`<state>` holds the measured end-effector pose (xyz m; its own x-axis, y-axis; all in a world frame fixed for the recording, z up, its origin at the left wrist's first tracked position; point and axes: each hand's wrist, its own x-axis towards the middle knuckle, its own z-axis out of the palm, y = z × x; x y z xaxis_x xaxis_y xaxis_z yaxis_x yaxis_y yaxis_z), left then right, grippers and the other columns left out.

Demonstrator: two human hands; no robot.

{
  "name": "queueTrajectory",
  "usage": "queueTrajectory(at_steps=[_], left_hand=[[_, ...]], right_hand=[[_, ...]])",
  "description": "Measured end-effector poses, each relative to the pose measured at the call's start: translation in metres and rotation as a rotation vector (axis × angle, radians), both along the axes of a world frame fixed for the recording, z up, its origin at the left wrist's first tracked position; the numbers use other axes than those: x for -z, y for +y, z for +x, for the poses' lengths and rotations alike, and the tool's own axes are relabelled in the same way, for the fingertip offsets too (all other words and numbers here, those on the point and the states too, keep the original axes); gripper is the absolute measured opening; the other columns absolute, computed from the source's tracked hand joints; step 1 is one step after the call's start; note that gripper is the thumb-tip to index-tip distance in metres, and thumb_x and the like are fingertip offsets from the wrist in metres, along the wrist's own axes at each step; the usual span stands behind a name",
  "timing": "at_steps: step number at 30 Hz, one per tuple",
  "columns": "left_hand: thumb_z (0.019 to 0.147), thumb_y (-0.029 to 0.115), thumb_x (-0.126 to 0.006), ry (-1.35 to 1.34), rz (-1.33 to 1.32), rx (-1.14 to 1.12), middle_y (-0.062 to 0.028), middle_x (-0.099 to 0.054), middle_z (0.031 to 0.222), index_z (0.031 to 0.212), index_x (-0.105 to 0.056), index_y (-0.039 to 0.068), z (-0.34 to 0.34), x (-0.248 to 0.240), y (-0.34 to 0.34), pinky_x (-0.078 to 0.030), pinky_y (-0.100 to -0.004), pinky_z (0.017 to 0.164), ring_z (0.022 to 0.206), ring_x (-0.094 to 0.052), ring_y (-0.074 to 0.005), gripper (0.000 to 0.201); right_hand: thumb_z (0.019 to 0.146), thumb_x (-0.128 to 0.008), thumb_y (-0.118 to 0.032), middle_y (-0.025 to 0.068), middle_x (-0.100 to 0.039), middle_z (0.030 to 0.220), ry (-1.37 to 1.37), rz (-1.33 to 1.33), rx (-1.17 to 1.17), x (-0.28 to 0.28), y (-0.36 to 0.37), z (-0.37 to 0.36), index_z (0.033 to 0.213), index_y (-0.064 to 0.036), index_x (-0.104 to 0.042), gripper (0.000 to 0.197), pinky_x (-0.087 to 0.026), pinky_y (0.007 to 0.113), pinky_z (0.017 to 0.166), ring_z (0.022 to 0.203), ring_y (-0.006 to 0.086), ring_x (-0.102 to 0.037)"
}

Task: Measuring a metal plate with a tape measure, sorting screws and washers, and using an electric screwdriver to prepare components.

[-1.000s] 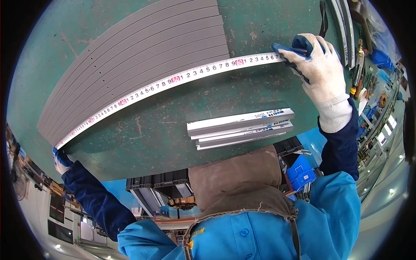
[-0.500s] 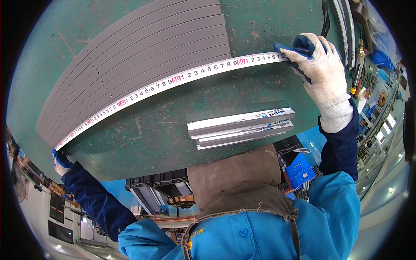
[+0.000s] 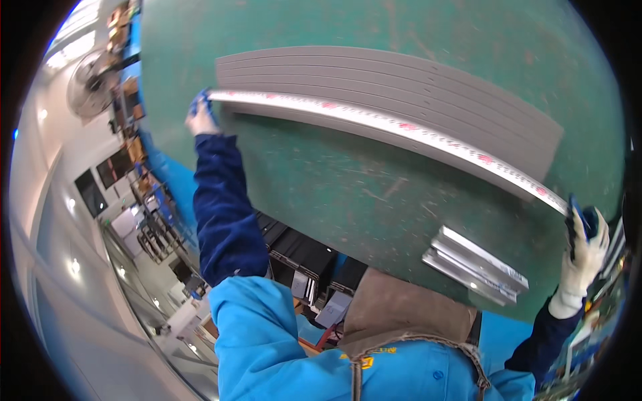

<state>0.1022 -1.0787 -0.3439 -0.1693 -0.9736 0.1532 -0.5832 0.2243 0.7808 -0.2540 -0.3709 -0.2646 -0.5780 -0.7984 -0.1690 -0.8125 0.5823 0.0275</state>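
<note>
A white tape measure blade (image 3: 374, 121) with red marks stretches across the table between my two gloved hands. My left hand (image 3: 202, 117), in a white and blue glove, pinches its left end. At the far right end my right hand (image 3: 586, 250) grips the tape with bent fingers; whether a case is inside cannot be seen. Beneath the tape lie several long grey strips (image 3: 374, 70), side by side and flat. The tape lies over them lengthwise, with a strip's edge showing on its near side. Both its ends reach past the strips.
A small stack of short silvery-grey bars (image 3: 476, 265) lies on the green table (image 3: 321, 194), nearer to me. Black bins (image 3: 304, 250) stand below the table's near edge. A fan (image 3: 93, 83) stands beyond the table's left edge.
My view has turned and swung left. The tape has shifted from along the strips' near edge to lie over them. Both hands keep hold of it.
</note>
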Motion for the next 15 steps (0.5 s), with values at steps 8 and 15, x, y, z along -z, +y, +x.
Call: queueTrajectory(at_steps=[8,15], left_hand=[[0.086,0.018,-0.070,0.068,0.128,-0.111,-0.0090,-0.073,0.091,0.099,-0.074,0.002,-0.081,0.002,0.028,-0.055,-0.0271,0.077,0.080,-0.067,-0.0182,0.021],[0.088,0.028,-0.068,-0.074,0.125,-0.097,-0.0114,-0.072,0.097,0.106,-0.071,0.002,-0.069,0.011,0.007,-0.056,-0.0299,0.077,0.083,-0.067,-0.0201,0.032]], right_hand=[[0.071,-0.069,0.000,0.0143,-0.053,0.131,0.091,-0.052,0.027,0.014,0.004,-0.030,0.131,-0.0241,-0.061,0.066,-0.049,0.042,0.090,0.112,0.0329,-0.056],[0.064,-0.068,0.005,0.0128,-0.056,0.125,0.061,-0.084,0.115,0.009,-0.034,-0.034,0.121,-0.0219,-0.069,0.064,-0.047,0.039,0.092,0.108,0.0319,-0.057]])
